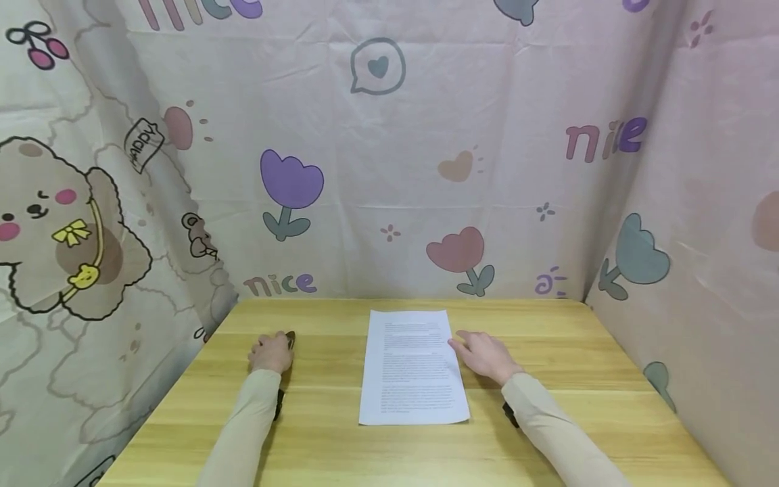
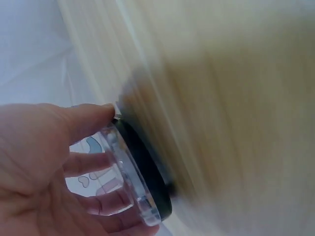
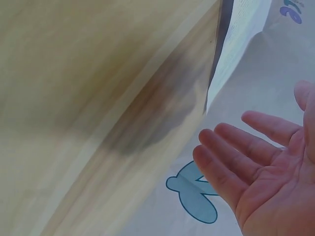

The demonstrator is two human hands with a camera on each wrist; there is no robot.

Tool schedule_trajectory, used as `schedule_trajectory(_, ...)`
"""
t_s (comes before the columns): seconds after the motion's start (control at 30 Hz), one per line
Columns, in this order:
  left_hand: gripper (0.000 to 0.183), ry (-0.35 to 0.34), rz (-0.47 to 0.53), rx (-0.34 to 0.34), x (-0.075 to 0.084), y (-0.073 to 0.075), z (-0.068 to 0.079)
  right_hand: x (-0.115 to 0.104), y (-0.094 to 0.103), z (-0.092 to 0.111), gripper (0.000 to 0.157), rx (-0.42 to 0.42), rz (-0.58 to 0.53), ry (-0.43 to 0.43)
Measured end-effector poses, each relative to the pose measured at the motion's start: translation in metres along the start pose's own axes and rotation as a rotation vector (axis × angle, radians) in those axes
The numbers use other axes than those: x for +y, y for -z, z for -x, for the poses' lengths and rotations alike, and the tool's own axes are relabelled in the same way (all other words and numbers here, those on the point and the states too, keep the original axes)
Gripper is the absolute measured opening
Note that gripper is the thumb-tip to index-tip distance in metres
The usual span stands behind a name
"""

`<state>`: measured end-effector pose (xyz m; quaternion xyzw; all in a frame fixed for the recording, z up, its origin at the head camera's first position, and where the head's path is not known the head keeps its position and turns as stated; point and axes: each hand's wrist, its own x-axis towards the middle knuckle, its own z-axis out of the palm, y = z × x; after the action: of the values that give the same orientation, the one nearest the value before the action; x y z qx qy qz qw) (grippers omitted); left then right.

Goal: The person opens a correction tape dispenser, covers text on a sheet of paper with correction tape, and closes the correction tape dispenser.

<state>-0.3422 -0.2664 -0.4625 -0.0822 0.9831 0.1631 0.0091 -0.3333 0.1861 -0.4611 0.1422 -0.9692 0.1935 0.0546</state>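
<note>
My left hand (image 1: 270, 353) grips a small, flat, elongated object (image 2: 138, 167) with a clear plastic body and a black edge strip. In the left wrist view the thumb is at one end of it and the fingers curl along the clear side; its black edge faces the table. Only its dark tip shows past the hand in the head view. A printed sheet of paper (image 1: 414, 372) lies flat on the table between the hands. My right hand (image 1: 487, 353) holds nothing; its fingers are loosely extended, fingertips right at the sheet's right edge.
The light wooden table (image 1: 316, 446) reaches back to a fabric backdrop (image 1: 365, 257) printed with flowers and words. Similar fabric hangs on the left and right sides. A dark wrist device (image 1: 511, 414) shows at the right sleeve.
</note>
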Motion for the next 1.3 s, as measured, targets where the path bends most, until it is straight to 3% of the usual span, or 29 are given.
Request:
schedule_trajectory(0.2, 0.051, -0.04, 0.042, 0.032, 0.012, 0.003, 0.003, -0.005, -0.001, -0.002, 0.054, 0.013, -0.002, 0.009)
schedule_trajectory(0.57, 0.064, -0.208, 0.201, 0.105, 0.042, -0.007, 0.002, -0.023, -0.002, -0.007, 0.037, 0.007, -0.019, 0.015)
schedule_trajectory(1.0, 0.069, -0.225, 0.35, 0.138, 0.081, -0.012, 0.009, -0.031, -0.002, -0.01, 0.031, -0.015, -0.015, 0.017)
schedule_trajectory(1.3, 0.056, -0.276, 0.421, 0.124, 0.101, -0.019, 0.013, -0.036, -0.003, -0.012, 0.031, -0.046, -0.004, 0.026)
